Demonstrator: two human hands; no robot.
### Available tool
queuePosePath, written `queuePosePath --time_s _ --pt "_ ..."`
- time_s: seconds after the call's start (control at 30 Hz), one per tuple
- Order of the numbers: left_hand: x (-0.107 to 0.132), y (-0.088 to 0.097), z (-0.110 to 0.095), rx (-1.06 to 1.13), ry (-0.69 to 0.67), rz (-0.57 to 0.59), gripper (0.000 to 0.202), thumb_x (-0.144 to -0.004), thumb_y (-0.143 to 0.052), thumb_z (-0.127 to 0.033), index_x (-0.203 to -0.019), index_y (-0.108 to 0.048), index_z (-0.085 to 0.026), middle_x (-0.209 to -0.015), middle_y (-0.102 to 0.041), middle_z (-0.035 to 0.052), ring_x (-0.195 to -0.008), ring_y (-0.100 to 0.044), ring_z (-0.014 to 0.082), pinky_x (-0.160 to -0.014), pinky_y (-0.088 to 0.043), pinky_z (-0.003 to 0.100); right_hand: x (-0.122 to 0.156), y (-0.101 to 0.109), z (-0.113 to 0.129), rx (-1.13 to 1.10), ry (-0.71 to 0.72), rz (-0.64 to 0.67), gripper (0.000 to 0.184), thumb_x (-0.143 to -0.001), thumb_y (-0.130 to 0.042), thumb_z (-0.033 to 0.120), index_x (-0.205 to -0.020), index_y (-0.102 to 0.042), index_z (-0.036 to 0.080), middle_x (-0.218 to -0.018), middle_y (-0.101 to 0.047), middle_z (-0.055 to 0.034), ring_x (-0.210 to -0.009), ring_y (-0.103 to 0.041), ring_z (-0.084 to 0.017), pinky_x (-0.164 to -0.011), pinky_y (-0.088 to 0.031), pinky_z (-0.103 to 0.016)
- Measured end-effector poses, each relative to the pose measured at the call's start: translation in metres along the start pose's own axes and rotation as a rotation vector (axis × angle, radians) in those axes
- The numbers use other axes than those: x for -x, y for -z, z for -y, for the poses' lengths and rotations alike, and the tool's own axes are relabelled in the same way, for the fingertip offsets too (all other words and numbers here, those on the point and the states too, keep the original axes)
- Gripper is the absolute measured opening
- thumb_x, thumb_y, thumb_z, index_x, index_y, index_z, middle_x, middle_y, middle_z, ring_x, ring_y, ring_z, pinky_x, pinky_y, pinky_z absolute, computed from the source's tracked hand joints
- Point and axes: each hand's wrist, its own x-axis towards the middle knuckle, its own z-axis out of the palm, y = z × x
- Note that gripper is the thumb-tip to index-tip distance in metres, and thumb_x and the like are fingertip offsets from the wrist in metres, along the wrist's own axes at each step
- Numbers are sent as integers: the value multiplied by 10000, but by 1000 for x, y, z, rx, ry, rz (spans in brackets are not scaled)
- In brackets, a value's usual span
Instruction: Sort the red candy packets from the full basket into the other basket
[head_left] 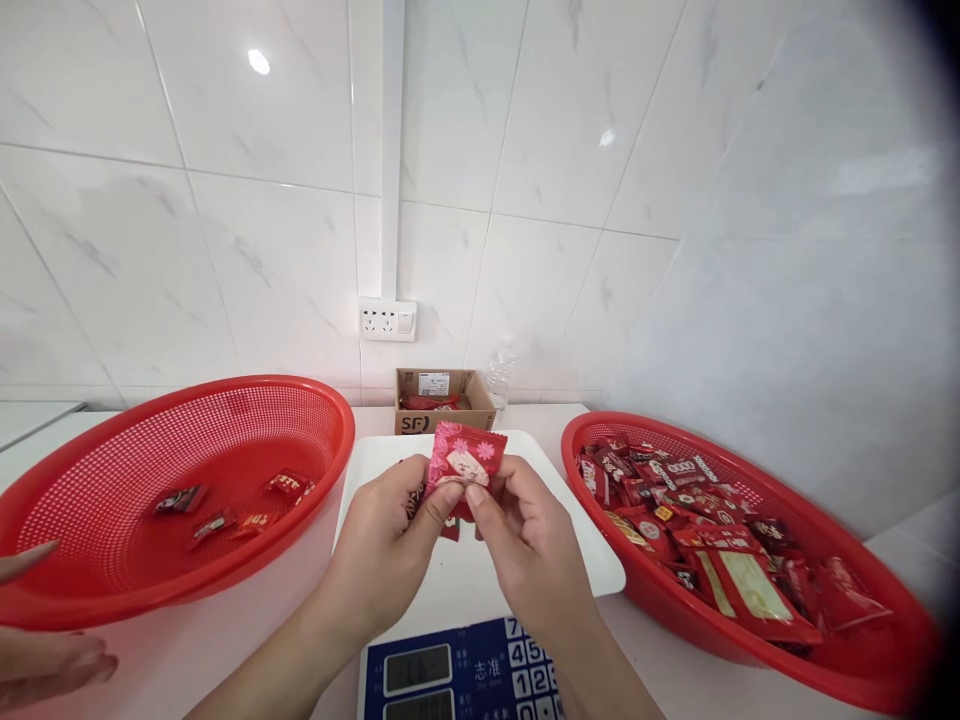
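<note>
Both my hands hold a small pink-and-red candy packet [465,456] above the white pan of a scale [517,580]. My left hand [394,545] pinches its lower left edge with thumb and fingers. My right hand [525,545] pinches its lower right edge. More red wrappers show just under the packet, partly hidden by my fingers. The scale's blue panel [465,675] with display and number keys sits at the bottom of the view.
A red mesh basket [112,590] at the left holds a few wrapped candies. A red basket [862,670] at the right is full of red packets. A cardboard box [442,398] and a plastic bottle [500,378] stand by the tiled wall. Another person's fingers [45,650] show at lower left.
</note>
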Motion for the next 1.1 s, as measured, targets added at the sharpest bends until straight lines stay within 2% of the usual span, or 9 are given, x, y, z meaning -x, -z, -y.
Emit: queuePosePath --time_s 0.07,0.2,0.3,0.43,0.57,0.7,0.83,1.0,1.1 --pt "1 3 -3 146 53 61 275 -862 -519 -445 -763 -558 -190 -598 -490 -42 -469 -429 90 -413 -363 175 -1 3 2 -123 -54 27 173 -872 -532 349 -960 -569 205 -765 -591 0 -624 -534 -107 -565 -457 -228" --pt "3 8 -6 310 125 131 308 -834 -566 -495 -834 -577 -187 -636 -502 -46 -475 -410 62 -413 -358 151 -3 9 6 -205 -133 97 229 -852 -557 409 -812 -580 185 -680 -567 8 -584 -506 -101 -514 -420 -213" --pt "4 10 -7 270 124 171 302 -827 -588 -490 -892 -583 -196 -694 -548 -30 -557 -462 79 -486 -416 164 -2 15 8 -164 -143 116 246 -864 -534 408 -763 -572 187 -671 -566 11 -589 -490 -99 -521 -398 -210" --pt "3 11 -6 275 129 217 343 -813 -584 -530 -920 -580 -204 -777 -589 -2 -668 -506 116 -555 -455 195 0 22 14 51 -161 159 212 -867 -529 357 -740 -566 191 -710 -574 7 -632 -489 -111 -546 -383 -219" --pt "3 10 -4 324 193 185 370 -830 -548 -547 -776 -559 -182 -643 -524 -28 -557 -445 83 -472 -384 158 2 21 17 166 -114 254 228 -883 -503 389 -770 -541 195 -695 -529 18 -617 -450 -109 -532 -356 -222" --pt "4 9 -3 396 238 181 363 -816 -578 -539 -774 -554 -179 -613 -501 -33 -526 -420 75 -440 -347 145 4 16 15 185 -17 215 280 -895 -483 379 -687 -431 199 -646 -450 35 -581 -383 -100 -508 -311 -224" --pt "4 6 -2 566 212 228 361 -803 -616 -501 -705 -531 -165 -597 -453 -35 -510 -380 71 -435 -322 154 4 17 14 105 67 232 271 -895 -487 339 -678 -403 201 -655 -435 33 -603 -381 -103 -544 -331 -231" --pt "3 4 -2 679 208 224 304 -788 -651 -462 -753 -579 -168 -667 -517 -4 -658 -500 127 -645 -446 240 2 15 15 -12 30 260 300 -883 -503 373 -660 -398 203 -633 -416 30 -580 -370 -103 -511 -315 -232" --pt "3 7 -6 535 198 180 357 -788 -617 -525 -762 -572 -171 -664 -524 0 -603 -473 121 -531 -409 211 2 10 12 -14 -2 185 296 -892 -487 397 -675 -438 202 -617 -422 32 -561 -377 -104 -505 -323 -230"
